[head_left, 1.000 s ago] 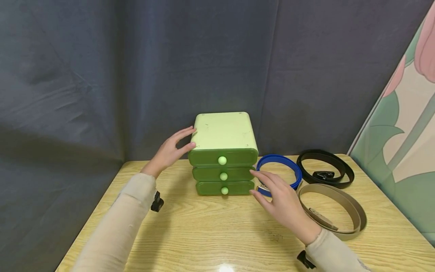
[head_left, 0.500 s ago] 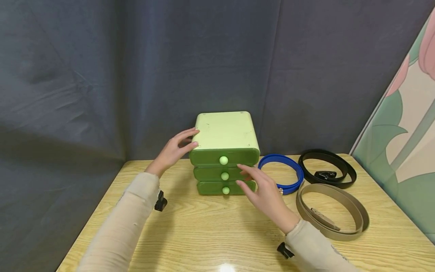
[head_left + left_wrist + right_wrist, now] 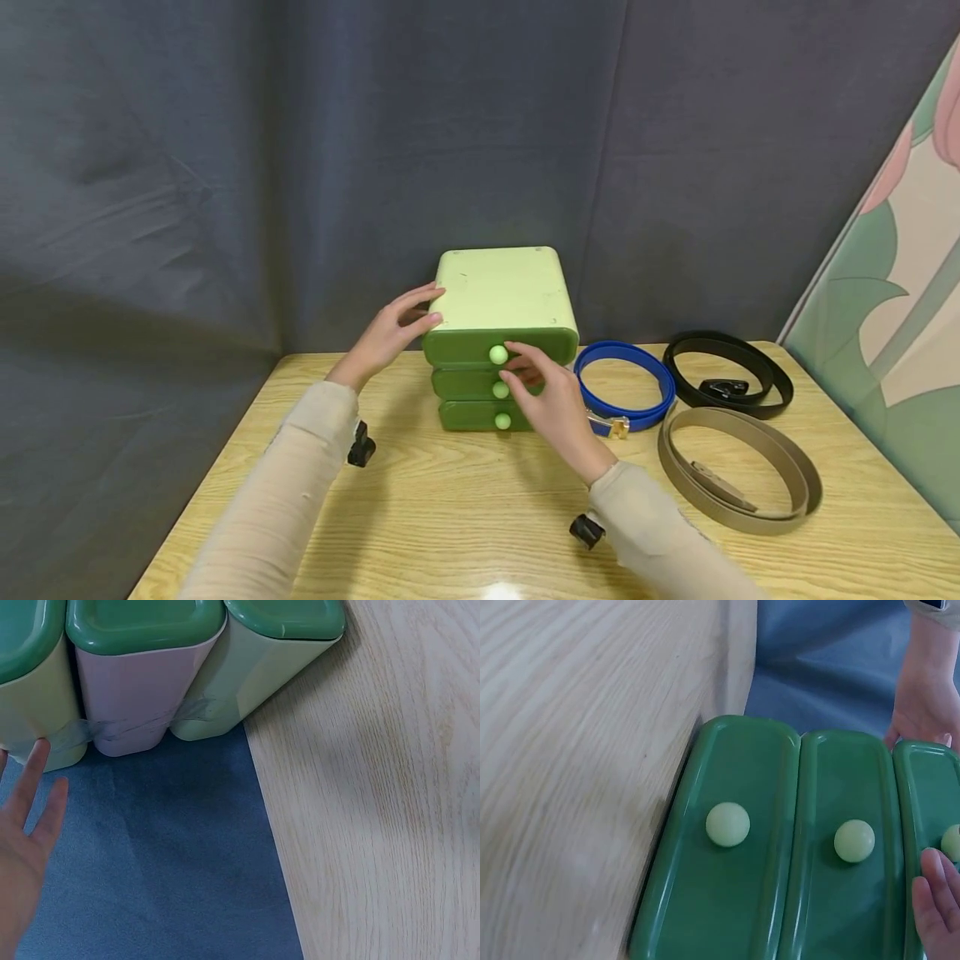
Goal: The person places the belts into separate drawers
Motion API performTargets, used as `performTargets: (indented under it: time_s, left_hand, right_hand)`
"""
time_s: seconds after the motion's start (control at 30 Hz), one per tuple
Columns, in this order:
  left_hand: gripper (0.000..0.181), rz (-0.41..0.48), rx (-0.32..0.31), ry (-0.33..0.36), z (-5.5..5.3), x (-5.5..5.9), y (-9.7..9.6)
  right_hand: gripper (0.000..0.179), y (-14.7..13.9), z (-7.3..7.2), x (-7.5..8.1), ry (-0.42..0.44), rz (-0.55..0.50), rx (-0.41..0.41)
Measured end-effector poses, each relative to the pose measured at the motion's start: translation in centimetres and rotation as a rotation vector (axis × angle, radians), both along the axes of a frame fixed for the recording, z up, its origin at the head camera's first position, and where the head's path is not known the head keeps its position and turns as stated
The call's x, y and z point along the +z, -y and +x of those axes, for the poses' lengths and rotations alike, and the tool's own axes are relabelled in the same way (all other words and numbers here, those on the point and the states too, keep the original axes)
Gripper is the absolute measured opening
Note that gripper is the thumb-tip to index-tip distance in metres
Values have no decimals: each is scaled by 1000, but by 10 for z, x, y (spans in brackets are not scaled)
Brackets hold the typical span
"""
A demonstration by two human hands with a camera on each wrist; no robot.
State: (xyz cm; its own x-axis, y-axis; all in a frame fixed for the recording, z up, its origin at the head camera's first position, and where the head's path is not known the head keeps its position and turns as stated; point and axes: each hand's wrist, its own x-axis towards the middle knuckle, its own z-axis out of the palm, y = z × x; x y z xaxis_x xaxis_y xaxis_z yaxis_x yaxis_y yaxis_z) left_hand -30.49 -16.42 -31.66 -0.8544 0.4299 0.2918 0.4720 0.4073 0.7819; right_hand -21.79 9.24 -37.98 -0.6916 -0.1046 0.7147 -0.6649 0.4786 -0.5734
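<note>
A small three-drawer cabinet stands on the table, with a pale green top and dark green drawer fronts. All three drawers appear closed. My left hand rests against its upper left side, fingers spread; the left wrist view shows those fingers beside the top tier. My right hand is in front of the drawers, its index finger and thumb close to the top drawer's round knob. In the right wrist view the fingertips lie beside that knob, not visibly curled round it.
To the right of the cabinet lie three coiled belts: a blue belt with a gold buckle, a black belt and a tan belt. Behind the wooden table hangs a dark curtain. A floral panel borders the right.
My right hand has moved left and slightly up, from beside the blue belt to the top drawer's knob. The left hand has come against the cabinet's side and stays there.
</note>
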Motion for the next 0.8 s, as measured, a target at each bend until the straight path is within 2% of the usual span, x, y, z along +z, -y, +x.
performTargets:
  time_s: [0.03, 0.27, 0.4, 0.57, 0.8]
  left_hand:
    - [49, 1, -1, -1, 0, 0, 0]
    - [50, 13, -16, 54, 27, 26, -9]
    - [50, 7, -16, 57, 30, 28, -11]
    - [50, 11, -12, 68, 27, 27, -12]
    - [51, 36, -13, 79, 3, 2, -7]
  right_hand:
    - [38, 1, -1, 0, 6, -15, 2]
    - [30, 10, -6, 0, 51, -91, -14]
    - [27, 12, -7, 3, 75, -130, -28]
    - [24, 14, -8, 6, 96, -161, -37]
    - [23, 14, -1, 7, 125, -182, -33]
